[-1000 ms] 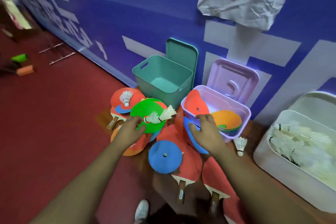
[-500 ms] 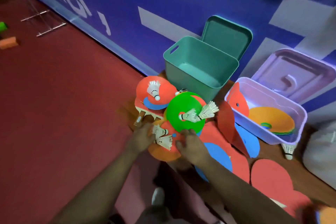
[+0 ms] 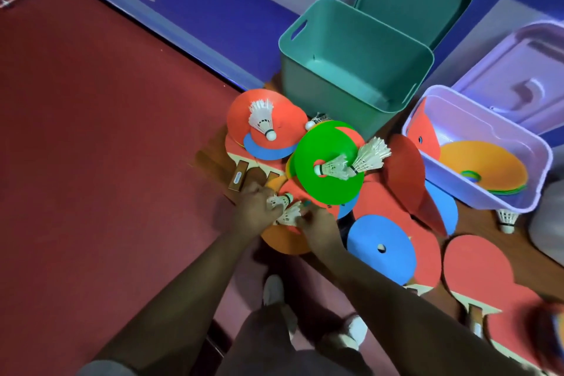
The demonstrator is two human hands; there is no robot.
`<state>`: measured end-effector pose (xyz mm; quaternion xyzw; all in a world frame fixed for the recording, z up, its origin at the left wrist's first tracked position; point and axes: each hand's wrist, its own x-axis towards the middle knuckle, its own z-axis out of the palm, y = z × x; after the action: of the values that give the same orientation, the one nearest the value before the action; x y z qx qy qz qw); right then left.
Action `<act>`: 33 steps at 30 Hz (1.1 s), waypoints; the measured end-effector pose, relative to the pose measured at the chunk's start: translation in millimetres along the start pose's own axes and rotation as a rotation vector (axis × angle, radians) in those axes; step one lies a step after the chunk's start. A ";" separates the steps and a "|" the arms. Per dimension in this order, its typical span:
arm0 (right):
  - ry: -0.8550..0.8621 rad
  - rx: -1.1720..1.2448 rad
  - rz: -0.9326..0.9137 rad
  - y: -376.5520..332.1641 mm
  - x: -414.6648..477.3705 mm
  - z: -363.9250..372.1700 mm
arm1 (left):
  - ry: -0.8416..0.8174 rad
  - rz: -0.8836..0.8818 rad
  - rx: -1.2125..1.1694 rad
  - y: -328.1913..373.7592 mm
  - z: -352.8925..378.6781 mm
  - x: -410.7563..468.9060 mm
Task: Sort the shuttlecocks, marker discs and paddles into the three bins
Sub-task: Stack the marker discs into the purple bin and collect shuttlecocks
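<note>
A pile of red paddles, coloured marker discs and white shuttlecocks lies on the floor in front of the bins. My left hand [image 3: 254, 210] and my right hand [image 3: 317, 227] meet over an orange disc [image 3: 283, 239] at the pile's near left. The left hand grips one shuttlecock [image 3: 279, 200]; my right fingers pinch the feathers of a second shuttlecock [image 3: 290, 216]. Two more shuttlecocks [image 3: 351, 162] lie on a green disc [image 3: 320, 143]. Another shuttlecock [image 3: 262, 119] rests on a red paddle [image 3: 241, 113].
The teal bin [image 3: 305, 76] stands empty against the blue wall, lid propped behind. The lilac bin [image 3: 476, 192] holds orange discs [image 3: 488, 165]. A blue disc [image 3: 381, 249] and a red paddle [image 3: 476, 265] lie to the right. A lone shuttlecock [image 3: 507, 218] stands by the lilac bin.
My right hand left the lilac bin and came left to join the left hand. Both hands have closed onto the two shuttlecocks on the orange disc.
</note>
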<state>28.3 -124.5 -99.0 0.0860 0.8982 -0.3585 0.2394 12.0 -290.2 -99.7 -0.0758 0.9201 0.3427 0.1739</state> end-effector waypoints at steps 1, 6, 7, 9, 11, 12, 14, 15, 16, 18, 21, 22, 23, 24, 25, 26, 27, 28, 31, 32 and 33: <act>0.015 0.035 0.003 -0.7 -0.7 -2.2 | 0.012 -0.009 -0.035 2.8 -3.8 -1.9; 0.053 0.196 -0.046 -14.8 -11.5 -25.2 | 0.038 -0.128 -0.297 13.2 -26.3 -12.8; 0.063 0.213 -0.075 -18.9 -14.4 -31.2 | 0.061 -0.142 -0.348 14.8 -31.2 -14.0; 0.089 0.226 -0.132 -26.4 -18.4 -43.3 | 0.114 -0.175 -0.460 18.5 -40.1 -14.8; 0.121 0.242 -0.177 -33.7 -20.5 -56.3 | 0.144 -0.233 -0.592 24.3 -48.3 -14.2; 0.145 0.259 -0.202 -37.3 -21.1 -63.2 | 0.135 -0.262 -0.698 27.6 -51.7 -14.1; 0.198 0.297 -0.257 -43.9 -21.6 -76.0 | 0.083 -0.295 -0.940 35.5 -57.2 -13.8; 0.222 0.309 -0.283 -47.7 -22.3 -82.3 | 0.048 -0.290 -1.031 40.7 -59.1 -13.7; 0.248 0.311 -0.304 -51.3 -23.1 -88.1 | 0.007 -0.273 -1.099 47.7 -61.3 -14.2; 0.296 0.307 -0.330 -56.2 -24.4 -97.9 | -0.080 -0.220 -1.204 59.1 -62.0 -13.2; 0.307 0.320 -0.347 -58.2 -27.3 -109.0 | -0.221 -0.108 -1.268 70.2 -58.8 -10.5; 0.310 0.316 -0.353 -57.2 -28.2 -112.2 | -0.242 -0.084 -1.232 71.7 -57.4 -9.8; 0.318 0.311 -0.355 -55.3 -29.0 -115.5 | -0.246 -0.074 -1.177 73.6 -55.7 -9.3; 0.329 0.313 -0.360 -53.6 -30.2 -119.8 | -0.230 -0.085 -1.137 75.3 -54.2 -9.2; 0.345 0.325 -0.364 -51.3 -30.7 -124.1 | -0.205 -0.104 -1.122 77.7 -52.5 -9.1; 0.369 0.339 -0.359 -49.2 -31.4 -128.6 | -0.175 -0.137 -1.155 79.4 -50.9 -9.1; 0.389 0.364 -0.353 -47.1 -31.3 -132.3 | -0.144 -0.165 -1.205 78.7 -48.5 -8.0; 0.407 0.392 -0.345 -45.1 -31.4 -136.2 | -0.108 -0.190 -1.270 77.9 -46.1 -6.1; 0.415 0.412 -0.357 -42.6 -31.0 -141.3 | -0.041 -0.209 -1.362 77.2 -40.8 -1.0; 0.392 0.402 -0.365 -42.9 -30.4 -140.7 | -0.057 -0.184 -1.366 77.8 -38.9 0.3; 0.358 0.391 -0.379 -43.6 -30.0 -139.3 | -0.092 -0.142 -1.355 81.3 -37.8 -0.8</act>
<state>-11.1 -60.3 29.6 0.0230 0.8402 -0.5416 -0.0143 -18.4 -253.8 -23.7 -0.2134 0.4871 0.8337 0.1490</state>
